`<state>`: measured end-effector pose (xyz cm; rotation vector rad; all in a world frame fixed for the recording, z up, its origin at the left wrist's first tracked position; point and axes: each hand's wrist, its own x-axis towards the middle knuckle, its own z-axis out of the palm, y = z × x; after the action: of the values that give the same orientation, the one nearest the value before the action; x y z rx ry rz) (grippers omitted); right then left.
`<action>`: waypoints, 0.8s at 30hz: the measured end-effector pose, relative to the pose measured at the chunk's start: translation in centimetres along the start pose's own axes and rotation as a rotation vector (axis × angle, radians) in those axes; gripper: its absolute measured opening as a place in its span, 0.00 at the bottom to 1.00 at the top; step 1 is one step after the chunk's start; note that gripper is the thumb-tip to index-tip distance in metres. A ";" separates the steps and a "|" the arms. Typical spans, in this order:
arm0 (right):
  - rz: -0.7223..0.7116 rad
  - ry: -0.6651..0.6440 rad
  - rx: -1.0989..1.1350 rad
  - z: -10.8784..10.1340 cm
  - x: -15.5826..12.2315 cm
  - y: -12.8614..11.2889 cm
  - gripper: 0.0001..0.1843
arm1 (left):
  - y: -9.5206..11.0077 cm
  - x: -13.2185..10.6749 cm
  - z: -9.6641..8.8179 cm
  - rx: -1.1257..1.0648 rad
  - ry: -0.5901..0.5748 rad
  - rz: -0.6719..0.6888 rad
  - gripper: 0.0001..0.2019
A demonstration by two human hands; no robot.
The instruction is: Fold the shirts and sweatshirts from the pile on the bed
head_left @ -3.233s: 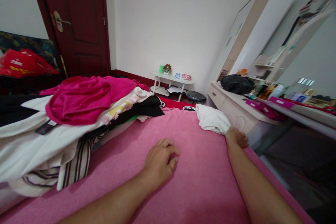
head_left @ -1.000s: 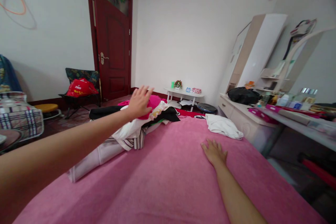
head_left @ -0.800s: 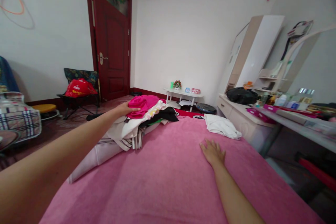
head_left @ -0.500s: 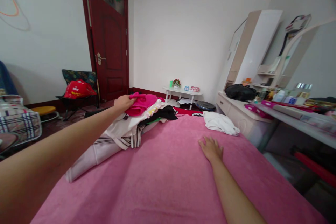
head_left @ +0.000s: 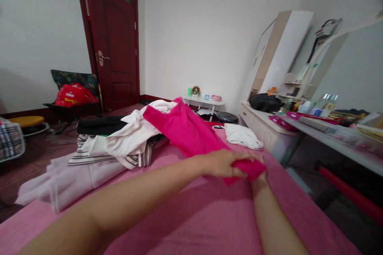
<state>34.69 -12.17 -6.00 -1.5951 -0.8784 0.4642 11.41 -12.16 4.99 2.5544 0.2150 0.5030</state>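
My left hand [head_left: 223, 162] is closed on a bright magenta garment [head_left: 185, 129]. The garment stretches from a heap of clothes [head_left: 119, 143] across the pink bed cover [head_left: 185, 215] to my hands. My right hand [head_left: 259, 174] lies under the garment's near end, and its fingers are hidden by the cloth and my left hand. White, striped and black garments make up the heap at the left. A folded white cloth [head_left: 241, 135] rests near the bed's far right edge.
A dresser [head_left: 266, 125] with a black bag [head_left: 265, 102] and bottles runs along the right. A small white table [head_left: 203, 101] stands by the far wall. A dark red door [head_left: 110, 44] and a chair with a red bag [head_left: 73, 95] are at the left.
My left hand gripped the magenta garment on top of the heap and dragged it right and toward me, over my right hand. The heap has spread out. The view has swung right.
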 end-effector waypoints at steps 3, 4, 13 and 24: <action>0.029 -0.078 0.101 -0.6 0.0 -0.2 0.40 | -1.8 -3.7 5.4 0.061 -0.191 -0.050 0.40; 0.043 -0.105 0.129 -0.4 0.0 -0.3 0.38 | -2.3 -4.7 6.2 0.068 -0.187 -0.064 0.39; 0.025 -0.254 -0.016 2.4 -1.1 -1.3 0.21 | -6.3 -6.3 2.8 0.097 0.119 -0.207 0.19; 0.014 -0.117 -0.098 3.3 -1.2 -4.0 0.11 | -9.9 -8.9 -2.9 0.425 0.168 -0.798 0.11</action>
<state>30.42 -10.86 -3.11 -1.6774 -0.9914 0.5360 1.53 -4.61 -0.62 2.5148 1.4548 0.3721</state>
